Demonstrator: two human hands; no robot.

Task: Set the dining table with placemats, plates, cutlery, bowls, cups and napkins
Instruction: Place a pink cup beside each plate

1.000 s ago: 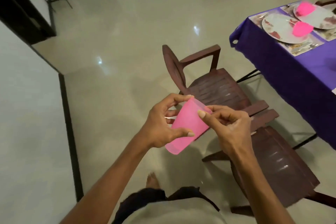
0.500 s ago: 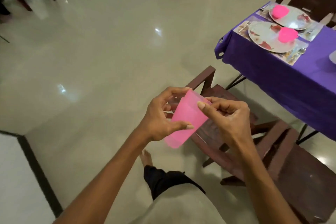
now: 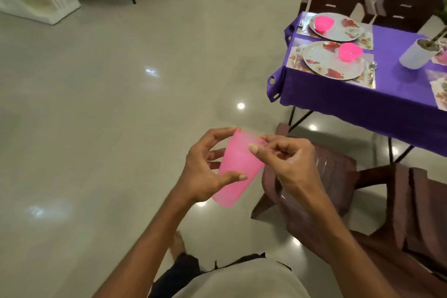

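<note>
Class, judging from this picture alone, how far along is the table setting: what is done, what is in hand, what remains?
Done: two placemats carry plates, the near plate and far plate, each bearing a pink bowl, with a fork alongside. In hand: both hands grip a pink cup, away from the table. Left: no cups or napkins visible there.

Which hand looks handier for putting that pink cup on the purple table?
Probably right: the right hand pinches the pink cup's rim and is nearer the purple table. The left hand grips its far side.
</note>
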